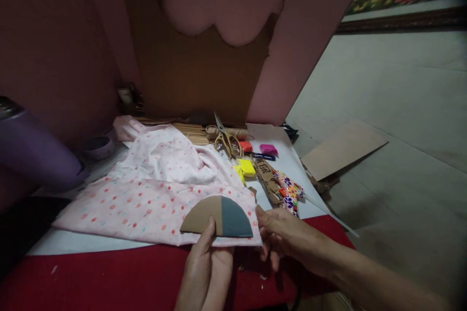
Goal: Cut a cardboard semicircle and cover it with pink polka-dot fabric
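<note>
A half-round cardboard piece, part tan and part dark blue-grey, lies on the near edge of a pink fabric with small red dots. My left hand comes up from below; its thumb presses the cardboard's lower edge and the fingers seem tucked under the fabric. My right hand pinches the fabric's near right corner beside the cardboard.
Behind the fabric lie gold scissors, yellow clay pieces, red and magenta bits, a pen and a flower-patterned glue gun. A purple object stands at left. A cardboard sheet lies on the floor at right. Red cloth covers the near table edge.
</note>
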Motion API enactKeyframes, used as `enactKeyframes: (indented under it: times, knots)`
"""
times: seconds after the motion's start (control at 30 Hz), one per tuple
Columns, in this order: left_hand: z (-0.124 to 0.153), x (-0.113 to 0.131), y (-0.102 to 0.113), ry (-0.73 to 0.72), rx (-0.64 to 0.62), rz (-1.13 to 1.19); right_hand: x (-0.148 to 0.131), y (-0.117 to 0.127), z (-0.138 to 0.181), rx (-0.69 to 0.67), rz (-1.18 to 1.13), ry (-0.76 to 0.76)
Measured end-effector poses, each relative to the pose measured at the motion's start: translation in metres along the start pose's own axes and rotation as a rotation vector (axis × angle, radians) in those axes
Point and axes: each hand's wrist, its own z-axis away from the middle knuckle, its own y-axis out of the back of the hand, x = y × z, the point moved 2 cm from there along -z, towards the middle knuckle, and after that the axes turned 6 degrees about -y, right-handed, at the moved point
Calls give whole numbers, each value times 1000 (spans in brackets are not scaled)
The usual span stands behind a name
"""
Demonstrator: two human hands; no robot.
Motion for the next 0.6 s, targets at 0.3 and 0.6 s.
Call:
enactKeyframes:
  times: [0.3,0.6]
  knots:
    - [2,1,-1,-17,20,-19,6,-8,-8,10,-72,78]
    - [3,0,-4,18,2,-22,-4,-12,-4,29,-56,29]
